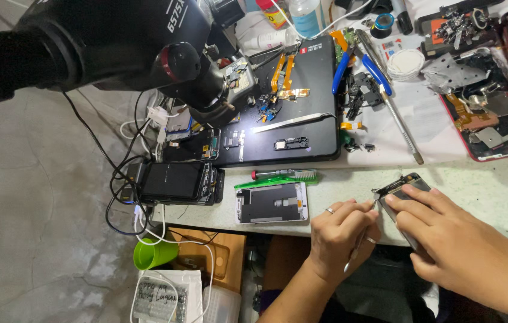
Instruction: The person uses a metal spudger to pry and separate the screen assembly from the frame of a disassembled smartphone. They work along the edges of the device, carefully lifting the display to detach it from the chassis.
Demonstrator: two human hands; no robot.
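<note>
My left hand (342,234), with rings on two fingers, is closed around thin metal tweezers (357,246). Their tip touches the top edge of a small opened phone (399,184) at the table's near edge. My right hand (445,239) lies over that phone, fingers pressing it down and gripping it; most of the phone's body is hidden beneath the hand. Just left of my hands lies another opened phone with a metal shield plate (272,202), and beyond it a green-handled screwdriver (284,175).
A black work mat (311,84) carries flex cables, small parts and loose tweezers (293,122). Blue-handled pliers (359,60), a dismantled red phone (496,128) and a white round tub (405,63) lie farther back. A black microscope arm (116,42) overhangs the left. Below it are a black phone (173,181), cables and a green cup (153,254).
</note>
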